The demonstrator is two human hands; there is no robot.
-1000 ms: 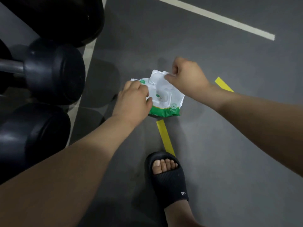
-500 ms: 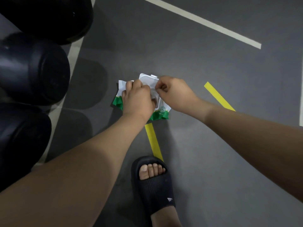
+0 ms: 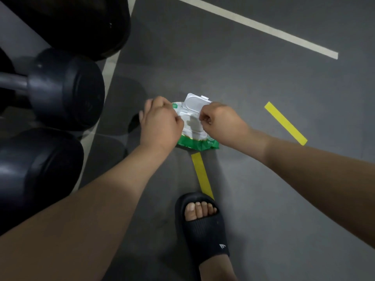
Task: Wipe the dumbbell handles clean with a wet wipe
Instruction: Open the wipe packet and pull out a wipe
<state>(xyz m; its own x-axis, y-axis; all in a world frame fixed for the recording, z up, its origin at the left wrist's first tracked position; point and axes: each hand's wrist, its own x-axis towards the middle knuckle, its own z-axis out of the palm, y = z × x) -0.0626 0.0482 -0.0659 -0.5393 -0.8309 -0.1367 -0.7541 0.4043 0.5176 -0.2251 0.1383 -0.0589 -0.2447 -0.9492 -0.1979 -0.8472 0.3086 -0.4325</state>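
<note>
A white and green wet wipe pack (image 3: 195, 143) lies on the grey floor with its white flip lid (image 3: 195, 102) standing open. My left hand (image 3: 160, 124) grips the pack's left side with curled fingers and covers that end. My right hand (image 3: 221, 122) pinches thumb and forefinger at the pack's opening, on what looks like the tip of a white wipe. At the left stands a black dumbbell (image 3: 67, 88) with its metal handle (image 3: 12, 81) reaching to the frame edge.
Two more black dumbbell heads sit at the left, one above (image 3: 81, 23) and one below (image 3: 36, 169). My foot in a black slide (image 3: 203, 226) stands just below the pack. Yellow tape strips (image 3: 202, 175) (image 3: 285, 122) and a white line (image 3: 263, 27) mark the floor.
My right hand left the lid, which stays open, and came down to the pack's opening, where it now pinches. My left hand stays on the pack. The view shifted slightly.
</note>
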